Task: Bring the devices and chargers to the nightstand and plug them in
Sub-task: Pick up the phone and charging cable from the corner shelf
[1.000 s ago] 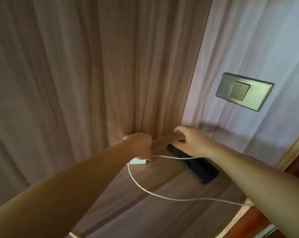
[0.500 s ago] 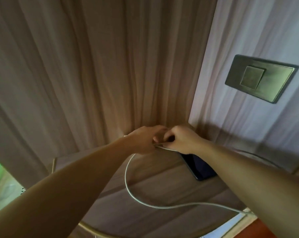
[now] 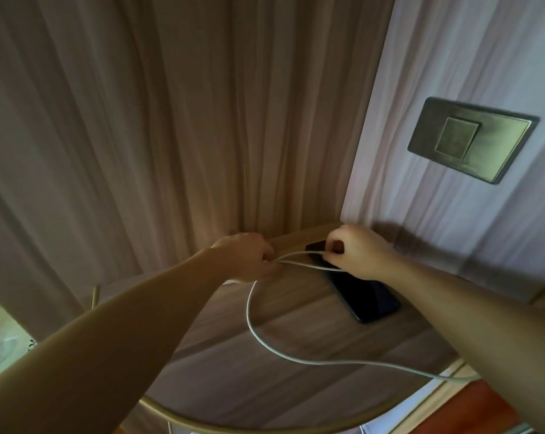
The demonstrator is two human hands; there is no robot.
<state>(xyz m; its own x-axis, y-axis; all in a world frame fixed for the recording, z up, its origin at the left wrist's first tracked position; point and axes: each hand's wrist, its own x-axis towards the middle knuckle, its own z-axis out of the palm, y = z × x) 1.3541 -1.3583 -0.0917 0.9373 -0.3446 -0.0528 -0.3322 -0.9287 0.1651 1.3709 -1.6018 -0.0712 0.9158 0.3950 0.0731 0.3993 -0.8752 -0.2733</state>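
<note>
Head view: my left hand [image 3: 246, 256] has its grip clenched on the white cable [image 3: 258, 333], just left of the dark phone [image 3: 363, 292] lying on the round wooden surface [image 3: 265, 389]. My right hand [image 3: 355, 252] rests on the phone's far end, fingers pinched on the cable's tip there. From the phone, the cable loops toward me and runs off the surface's right edge. A wall switch plate [image 3: 468, 139] sits above the phone.
</note>
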